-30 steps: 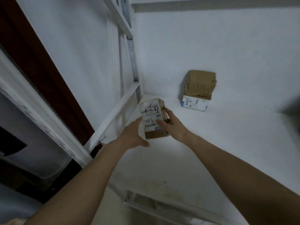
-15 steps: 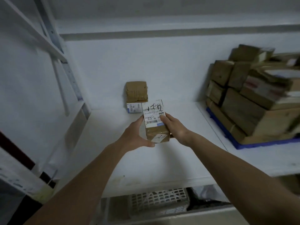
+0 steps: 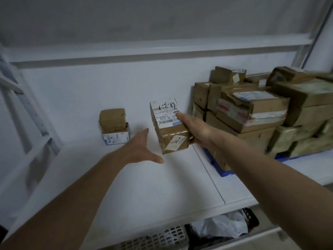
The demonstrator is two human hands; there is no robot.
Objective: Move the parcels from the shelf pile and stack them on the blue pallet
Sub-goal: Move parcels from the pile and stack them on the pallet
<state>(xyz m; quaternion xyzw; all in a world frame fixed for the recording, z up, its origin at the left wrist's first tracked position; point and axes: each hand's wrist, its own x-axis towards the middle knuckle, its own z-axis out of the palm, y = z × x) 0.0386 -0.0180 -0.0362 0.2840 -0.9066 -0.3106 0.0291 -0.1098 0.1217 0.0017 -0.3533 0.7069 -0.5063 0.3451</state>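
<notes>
My right hand [image 3: 195,129] grips a small brown parcel [image 3: 168,127] with a white label and handwriting, held above the white shelf [image 3: 137,186]. My left hand [image 3: 141,147] hovers just left of it, fingers spread, touching nothing. On the right, a stack of brown parcels [image 3: 252,112] sits on the blue pallet [image 3: 222,171], only its front corner and a strip showing. One more taped parcel [image 3: 114,126] stands against the back wall on the left.
White shelf uprights [image 3: 27,109] rise on the left and another upright [image 3: 313,38] at the far right. Below the shelf sit a white perforated crate [image 3: 158,239] and a dark basket holding plastic bags [image 3: 225,226].
My view swung right, bringing the pallet stack closer. My left hand has let go of the parcel and opened; my right hand carries it alone toward the pallet.
</notes>
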